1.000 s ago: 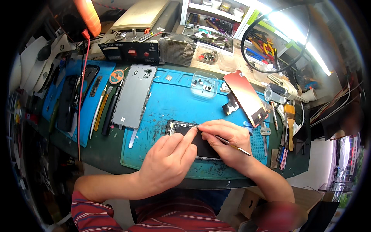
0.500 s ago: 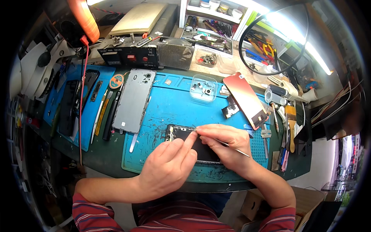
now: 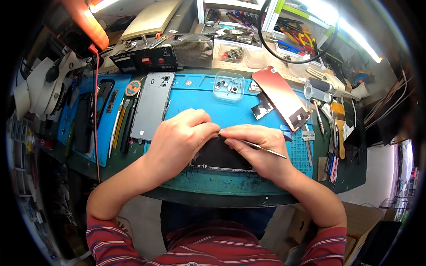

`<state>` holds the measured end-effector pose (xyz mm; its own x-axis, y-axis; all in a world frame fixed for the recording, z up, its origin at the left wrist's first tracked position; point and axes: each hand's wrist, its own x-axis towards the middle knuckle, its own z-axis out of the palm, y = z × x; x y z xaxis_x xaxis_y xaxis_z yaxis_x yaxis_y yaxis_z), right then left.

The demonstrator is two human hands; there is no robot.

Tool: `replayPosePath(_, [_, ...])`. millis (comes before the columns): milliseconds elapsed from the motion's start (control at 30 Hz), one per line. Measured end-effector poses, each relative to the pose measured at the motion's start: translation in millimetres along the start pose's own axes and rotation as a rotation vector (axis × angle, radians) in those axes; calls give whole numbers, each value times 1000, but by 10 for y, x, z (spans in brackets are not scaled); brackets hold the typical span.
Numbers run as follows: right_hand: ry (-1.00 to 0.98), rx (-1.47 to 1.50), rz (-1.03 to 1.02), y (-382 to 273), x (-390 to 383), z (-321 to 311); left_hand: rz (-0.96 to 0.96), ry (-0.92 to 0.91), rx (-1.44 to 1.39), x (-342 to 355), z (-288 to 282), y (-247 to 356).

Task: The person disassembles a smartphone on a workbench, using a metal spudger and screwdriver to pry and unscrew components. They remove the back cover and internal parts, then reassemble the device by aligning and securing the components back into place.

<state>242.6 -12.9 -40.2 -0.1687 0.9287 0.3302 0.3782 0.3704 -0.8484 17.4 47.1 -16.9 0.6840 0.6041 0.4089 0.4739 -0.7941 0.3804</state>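
The phone (image 3: 222, 155) lies under both hands, long axis left-right. The right hand (image 3: 259, 148) pinches tweezers (image 3: 262, 146), tip toward the left hand (image 3: 182, 139), whose fingertips press together beside it.

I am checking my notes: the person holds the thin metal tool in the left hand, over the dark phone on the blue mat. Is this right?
Not quite. The head view shows the thin metal tool in the right hand, not the left hand, which rests on the dark phone. The phone lies on the blue mat.
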Motion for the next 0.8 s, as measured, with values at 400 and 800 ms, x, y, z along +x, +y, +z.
replayPosePath(400, [31,172,233,-97,-47,-96,60,-19,47,35,45,-64])
replayPosePath(800, [20,-366,-331,-60,-35,29,26,-36,43,48,-11,-101])
